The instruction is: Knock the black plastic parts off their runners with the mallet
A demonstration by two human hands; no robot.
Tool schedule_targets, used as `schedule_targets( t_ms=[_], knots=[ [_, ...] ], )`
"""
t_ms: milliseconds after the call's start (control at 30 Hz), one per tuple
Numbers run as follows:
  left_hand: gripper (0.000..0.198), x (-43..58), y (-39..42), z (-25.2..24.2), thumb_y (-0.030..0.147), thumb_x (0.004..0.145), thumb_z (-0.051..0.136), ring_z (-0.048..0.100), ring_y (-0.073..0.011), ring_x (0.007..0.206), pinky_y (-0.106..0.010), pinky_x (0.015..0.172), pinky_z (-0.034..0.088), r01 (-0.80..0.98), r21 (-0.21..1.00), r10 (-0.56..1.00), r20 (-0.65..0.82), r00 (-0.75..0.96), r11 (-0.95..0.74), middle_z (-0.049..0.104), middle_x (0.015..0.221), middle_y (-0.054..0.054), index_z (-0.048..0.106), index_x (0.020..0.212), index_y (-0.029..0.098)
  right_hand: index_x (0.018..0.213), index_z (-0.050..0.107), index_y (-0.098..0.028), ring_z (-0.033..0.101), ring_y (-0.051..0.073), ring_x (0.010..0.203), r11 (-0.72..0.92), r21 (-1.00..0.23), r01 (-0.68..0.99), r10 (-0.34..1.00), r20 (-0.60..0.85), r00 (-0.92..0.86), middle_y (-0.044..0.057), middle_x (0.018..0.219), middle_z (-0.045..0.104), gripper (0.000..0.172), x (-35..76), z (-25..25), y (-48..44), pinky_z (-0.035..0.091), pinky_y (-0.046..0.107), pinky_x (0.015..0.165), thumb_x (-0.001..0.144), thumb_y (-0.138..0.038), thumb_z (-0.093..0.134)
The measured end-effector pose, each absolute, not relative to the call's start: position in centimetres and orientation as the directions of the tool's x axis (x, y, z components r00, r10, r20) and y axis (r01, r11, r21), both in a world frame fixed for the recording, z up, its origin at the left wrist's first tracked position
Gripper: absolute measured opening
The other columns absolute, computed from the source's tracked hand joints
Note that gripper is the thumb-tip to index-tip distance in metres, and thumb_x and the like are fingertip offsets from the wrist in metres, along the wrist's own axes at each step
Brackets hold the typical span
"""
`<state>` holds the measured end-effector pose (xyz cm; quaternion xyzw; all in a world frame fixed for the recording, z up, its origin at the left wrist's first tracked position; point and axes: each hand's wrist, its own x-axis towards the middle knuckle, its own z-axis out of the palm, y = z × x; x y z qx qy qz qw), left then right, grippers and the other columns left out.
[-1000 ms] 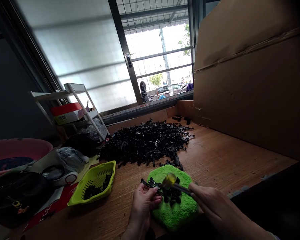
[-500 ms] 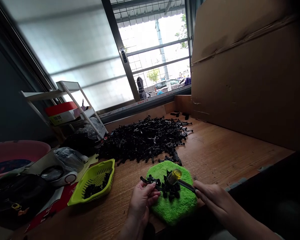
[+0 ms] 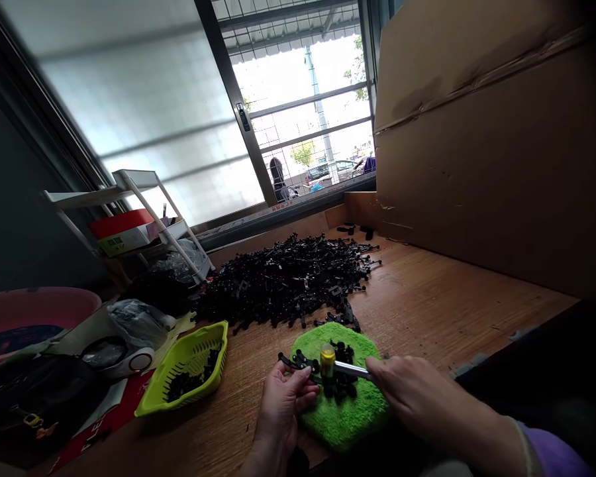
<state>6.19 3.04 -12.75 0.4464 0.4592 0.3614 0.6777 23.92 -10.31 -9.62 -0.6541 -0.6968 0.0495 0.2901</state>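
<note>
My right hand (image 3: 410, 387) is closed round the handle of a small mallet (image 3: 328, 360) with a yellowish see-through head. The mallet's head is down over small black parts (image 3: 345, 384) clustered on a fluffy green cloth (image 3: 360, 421); whether it touches them I cannot tell. At the cloth's left edge, my left hand (image 3: 285, 397) pinches some black plastic pieces (image 3: 298, 361) between thumb and fingers, right beside the mallet's head. The exact kind of these black pieces is too small to make out.
A large heap of black parts (image 3: 288, 278) covers the table behind the cloth. To the left stands a yellow-green basket (image 3: 146, 391) with more black parts in it. A big cardboard sheet (image 3: 477, 185) rises at right; a white shelf (image 3: 134, 192) stands back left.
My right hand has shifted left with the mallet, whose head has moved left and slightly down, close to my left hand. My left hand has stayed nearly still.
</note>
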Motion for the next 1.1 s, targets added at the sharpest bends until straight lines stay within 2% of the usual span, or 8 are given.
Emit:
schedule_targets(
  t_ms=[133,267,367,500,600,767,1000,1100],
  knots=[
    [0.014,6.3,3.2,-12.9,0.009,0.073,0.065,0.058,-0.0084,0.044,-0.013,0.039,0.048,-0.057,0.945,0.908,-0.290,0.302,0.321,0.058,0.055,0.001,0.051,0.077,0.012,0.079,0.037,-0.023,0.046,0.016,0.053,0.155,-0.430,0.889,0.934,0.357,0.010,-0.002,0.066,0.049,0.018,23.6,-9.5,-10.3,0.025,0.029,0.050,0.093,-0.021,0.026],
    [0.016,6.4,3.5,-13.1,0.009,0.072,0.066,0.058,-0.0089,0.044,-0.014,0.039,0.049,-0.055,0.944,0.910,-0.295,0.291,0.324,0.058,0.055,0.001,0.050,0.075,0.012,0.073,0.035,-0.023,0.042,0.017,0.048,0.132,-0.381,0.915,0.944,0.330,0.002,-0.003,0.058,0.045,0.016,23.4,-9.9,-10.5,0.019,0.031,0.047,0.088,-0.019,0.035],
    [0.019,6.4,3.5,-13.3,0.009,0.070,0.068,0.059,-0.0093,0.044,-0.015,0.040,0.049,-0.071,0.947,0.917,-0.282,0.284,0.313,0.058,0.054,0.001,0.050,0.074,0.012,0.079,0.035,-0.024,0.048,0.017,0.056,0.158,-0.394,0.905,0.939,0.344,-0.014,-0.002,0.068,0.051,0.015,23.3,-10.2,-10.6,0.025,0.029,0.050,0.092,-0.020,0.029],
    [0.020,6.3,3.4,-13.4,0.009,0.068,0.069,0.059,-0.0093,0.044,-0.014,0.040,0.049,-0.076,0.949,0.912,-0.271,0.308,0.307,0.059,0.056,0.001,0.051,0.076,0.012,0.073,0.035,-0.024,0.046,0.018,0.049,0.120,-0.352,0.928,0.951,0.310,-0.006,-0.002,0.060,0.049,0.014,23.1,-10.6,-10.7,0.020,0.031,0.047,0.086,-0.018,0.037],
    [0.018,6.2,3.5,-13.4,0.008,0.070,0.067,0.060,-0.0098,0.045,-0.013,0.039,0.049,-0.064,0.948,0.913,-0.281,0.297,0.313,0.058,0.056,0.002,0.051,0.076,0.013,0.076,0.034,-0.024,0.048,0.017,0.054,0.111,-0.360,0.926,0.948,0.318,0.010,-0.002,0.066,0.051,0.013,23.1,-10.7,-10.7,0.022,0.030,0.048,0.088,-0.018,0.034],
    [0.019,6.2,3.6,-13.4,0.010,0.070,0.069,0.060,-0.0099,0.044,-0.014,0.039,0.048,-0.045,0.952,0.908,-0.275,0.316,0.304,0.058,0.055,0.001,0.050,0.074,0.013,0.073,0.035,-0.023,0.047,0.020,0.050,0.092,-0.338,0.937,0.949,0.313,0.020,0.000,0.061,0.051,0.014,23.1,-10.7,-10.8,0.019,0.031,0.047,0.086,-0.019,0.037],
    [0.030,5.9,3.4,-13.2,0.015,0.059,0.078,0.057,-0.0077,0.042,-0.012,0.037,0.044,-0.085,0.946,0.902,-0.266,0.341,0.311,0.060,0.062,0.001,0.055,0.079,0.013,0.070,0.040,-0.022,0.047,0.018,0.048,0.120,-0.461,0.879,0.931,0.359,0.061,0.000,0.058,0.050,0.016,23.4,-11.3,-10.8,0.021,0.030,0.047,0.086,-0.020,0.039],
    [0.035,4.8,3.3,-14.0,0.020,0.056,0.080,0.048,-0.0028,0.037,-0.009,0.033,0.036,-0.216,0.933,0.902,-0.188,0.388,0.287,0.060,0.063,0.002,0.058,0.083,0.015,0.073,0.049,-0.022,0.052,0.017,0.056,0.199,-0.617,0.762,0.906,0.413,0.097,-0.001,0.063,0.054,0.028,25.3,-11.6,-10.8,0.033,0.027,0.051,0.093,-0.033,0.033]
  ],
)
